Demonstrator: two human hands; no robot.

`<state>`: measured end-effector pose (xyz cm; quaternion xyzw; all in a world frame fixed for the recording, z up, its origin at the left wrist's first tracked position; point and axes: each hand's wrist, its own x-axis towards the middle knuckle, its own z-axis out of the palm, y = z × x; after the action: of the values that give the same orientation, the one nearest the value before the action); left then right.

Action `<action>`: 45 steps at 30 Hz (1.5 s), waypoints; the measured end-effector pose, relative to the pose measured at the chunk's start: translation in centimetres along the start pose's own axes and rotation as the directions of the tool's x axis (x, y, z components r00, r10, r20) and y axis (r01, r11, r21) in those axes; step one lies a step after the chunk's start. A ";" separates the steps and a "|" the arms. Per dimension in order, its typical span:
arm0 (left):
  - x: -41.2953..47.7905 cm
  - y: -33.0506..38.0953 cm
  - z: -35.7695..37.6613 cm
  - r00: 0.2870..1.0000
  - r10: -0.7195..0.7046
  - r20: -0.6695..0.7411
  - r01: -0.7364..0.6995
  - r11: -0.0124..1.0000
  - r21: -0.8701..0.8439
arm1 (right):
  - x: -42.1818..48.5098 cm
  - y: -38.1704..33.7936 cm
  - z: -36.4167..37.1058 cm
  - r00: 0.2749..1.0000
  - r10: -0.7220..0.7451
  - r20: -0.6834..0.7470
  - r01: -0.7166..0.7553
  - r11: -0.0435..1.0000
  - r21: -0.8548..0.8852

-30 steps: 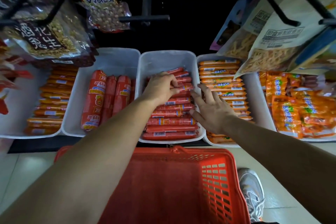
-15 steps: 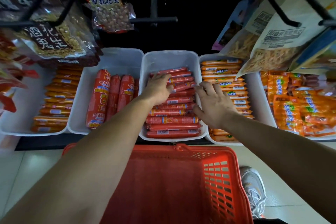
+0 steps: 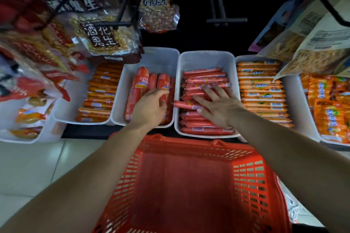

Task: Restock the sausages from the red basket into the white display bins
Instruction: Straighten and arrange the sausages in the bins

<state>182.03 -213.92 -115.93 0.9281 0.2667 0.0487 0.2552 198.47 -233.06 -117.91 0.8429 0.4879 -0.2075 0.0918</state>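
Note:
The red basket (image 3: 248, 185) sits low in front of me, and no sausages show on its floor. Behind it, a white display bin (image 3: 205, 58) holds stacked thin red sausages (image 3: 202, 78). My right hand (image 3: 217, 105) lies flat on them with its fingers spread. One thin sausage (image 3: 184, 105) pokes out leftward from under its thumb, across the bin wall. My left hand (image 3: 151, 107) rests palm down on the thick red sausages (image 3: 141, 86) in the neighbouring white bin (image 3: 161, 56), fingers loosely curved and gripping nothing that I can see.
White bins of orange sausages stand at the left (image 3: 100, 92) and right (image 3: 259, 91), with orange packs (image 3: 329, 111) at the far right. Bags of peanuts (image 3: 102, 38) and snacks (image 3: 312, 43) hang from black hooks above the bins. Pale floor tiles (image 3: 37, 166) flank the basket.
My left hand has moved from the thin-sausage bin to the thick-sausage bin on its left. My right hand has slid left from the bin wall onto the thin sausages and spread out.

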 end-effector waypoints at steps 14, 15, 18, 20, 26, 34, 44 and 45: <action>0.7 2.7 2.9 0.999 0.039 -0.029 -0.041 0.997 -0.071 | -1.4 -0.4 0.2 0.992 -0.038 -0.118 0.050 0.993 0.107; 0.7 2.2 2.8 0.999 0.019 -0.047 -0.023 0.995 -0.092 | -1.2 -0.6 0.5 0.995 -0.062 -0.079 0.070 0.992 0.101; 0.1 0.8 2.3 0.998 -0.029 -0.057 0.022 0.993 -0.114 | 0.7 -0.6 1.5 0.998 -0.045 -0.049 0.049 0.995 0.083; -0.4 0.4 2.3 0.998 -0.048 -0.047 0.042 0.991 -0.130 | 2.6 0.0 1.2 0.997 0.005 -0.079 -0.002 0.999 0.035; -0.3 0.8 2.8 0.995 -0.093 -0.028 0.088 0.983 -0.159 | 4.0 0.5 0.4 0.998 0.052 -0.048 -0.050 0.998 0.025; -0.1 0.9 3.7 0.996 -0.064 -0.054 0.058 0.994 -0.093 | 2.2 0.3 1.5 0.996 0.051 -0.067 -0.047 0.997 0.066; 1.3 0.3 3.4 0.998 -0.057 -0.029 0.052 0.988 -0.148 | 5.9 1.0 -2.7 0.938 0.167 -0.305 -0.107 0.973 0.206; 1.4 0.3 3.3 0.998 -0.052 -0.027 0.047 0.987 -0.155 | 4.7 0.2 -2.0 0.952 0.111 -0.287 -0.052 0.977 0.206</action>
<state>184.09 -214.88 -118.66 0.8977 0.2891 0.0772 0.3235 201.19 -228.75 -118.19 0.8889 0.4380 -0.1217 -0.0573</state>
